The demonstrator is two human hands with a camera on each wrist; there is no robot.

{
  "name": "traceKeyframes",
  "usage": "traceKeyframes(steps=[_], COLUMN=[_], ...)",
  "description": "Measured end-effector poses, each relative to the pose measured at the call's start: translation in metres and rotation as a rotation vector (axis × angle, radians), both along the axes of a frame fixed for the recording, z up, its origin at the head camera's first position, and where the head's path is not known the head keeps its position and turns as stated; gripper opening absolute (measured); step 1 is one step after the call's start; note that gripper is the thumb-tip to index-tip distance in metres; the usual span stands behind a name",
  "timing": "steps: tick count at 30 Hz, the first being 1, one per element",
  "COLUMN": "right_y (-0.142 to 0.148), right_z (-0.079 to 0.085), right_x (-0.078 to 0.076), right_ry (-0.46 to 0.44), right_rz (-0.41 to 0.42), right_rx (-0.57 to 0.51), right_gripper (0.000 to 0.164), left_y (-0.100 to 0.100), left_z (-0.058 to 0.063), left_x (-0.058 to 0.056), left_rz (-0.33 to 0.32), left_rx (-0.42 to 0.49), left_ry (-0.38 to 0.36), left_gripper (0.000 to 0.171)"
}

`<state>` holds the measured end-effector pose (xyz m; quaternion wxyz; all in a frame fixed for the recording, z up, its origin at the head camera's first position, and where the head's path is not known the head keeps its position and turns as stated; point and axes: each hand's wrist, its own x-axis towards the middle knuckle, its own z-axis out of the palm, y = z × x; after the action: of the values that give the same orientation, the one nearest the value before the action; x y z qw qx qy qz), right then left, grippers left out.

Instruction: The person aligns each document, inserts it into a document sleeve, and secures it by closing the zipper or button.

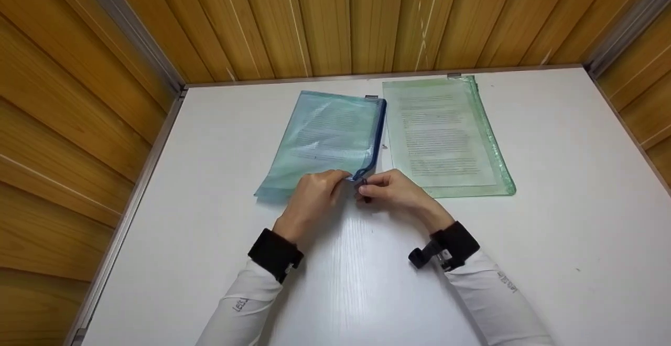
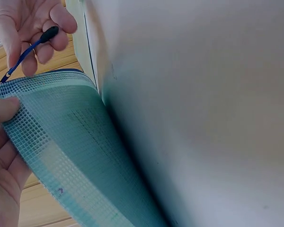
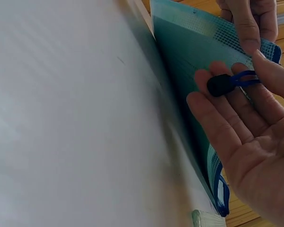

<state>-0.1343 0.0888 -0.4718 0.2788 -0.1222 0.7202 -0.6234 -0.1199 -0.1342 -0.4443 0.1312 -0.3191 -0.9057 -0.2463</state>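
A blue mesh zipper pouch [image 1: 278, 178] with a printed sheet inside lies on the white table, its dark blue zipper [image 1: 382, 131] along the right side. My left hand [image 1: 312, 196] pinches the pouch's near right corner between thumb and fingers. Close beside it, my right hand [image 1: 396, 194] holds the zipper pull [image 3: 221, 85], a blue cord with a black end. In the right wrist view the thumb presses the cord against the index finger, while the black end lies across the other fingers. The left wrist view shows the cord running to the slider [image 2: 5, 77] at the corner.
To the right lies a green zipper pouch [image 1: 506, 188] with a printed sheet in it, its left edge near the blue pouch. Wood-panelled walls [image 1: 367, 21] border the white table [image 1: 173, 220] at the back and sides. Black straps [image 1: 275, 254] wrap both wrists.
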Motion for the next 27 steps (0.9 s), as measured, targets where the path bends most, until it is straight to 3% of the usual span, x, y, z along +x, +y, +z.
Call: traceKeyframes(steps=[12, 22, 27], right_y=[0.008, 0.019, 0.022], right_z=[0.004, 0.014, 0.018], right_x=[0.000, -0.005, -0.008], right_ry=[-0.026, 0.180, 0.246], right_rz=[-0.108, -0.136, -0.156], right_rx=[-0.019, 0.087, 0.108], right_gripper=[0.039, 0.025, 0.022], left_y=[-0.001, -0.002, -0.002], left_z=[-0.001, 0.001, 0.001], left_x=[-0.001, 0.005, 0.007], left_rz=[-0.006, -0.050, -0.069], left_rx=[0.018, 0.067, 0.094], left_ry=[-0.006, -0.028, 0.017], left_gripper=[0.013, 0.018, 0.021])
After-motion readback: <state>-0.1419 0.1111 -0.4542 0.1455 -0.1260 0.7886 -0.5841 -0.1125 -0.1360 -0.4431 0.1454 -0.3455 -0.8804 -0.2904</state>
